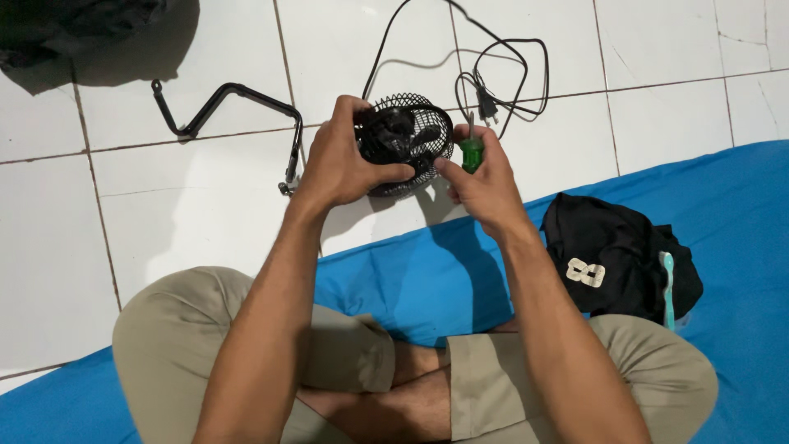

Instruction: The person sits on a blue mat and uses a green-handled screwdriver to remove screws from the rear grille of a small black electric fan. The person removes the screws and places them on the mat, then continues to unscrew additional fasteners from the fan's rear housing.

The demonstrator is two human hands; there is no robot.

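My left hand [341, 160] grips a small black fan with a round wire grille [411, 140], held above the white tile floor. My right hand [483, 182] holds a screwdriver with a green handle [472, 153], its shaft pointing up beside the right rim of the grille. The right index fingertip touches the grille's edge. The fan's black power cord [509, 78] loops away on the tiles behind, ending in a plug [486, 105].
A bent black metal bracket [234, 103] lies on the tiles to the left. A black cloth bag [612, 259] and a light teal toothbrush [667, 288] rest on the blue mat [731, 205] to the right. Dark fabric [74, 29] sits at the top left. My crossed legs fill the bottom.
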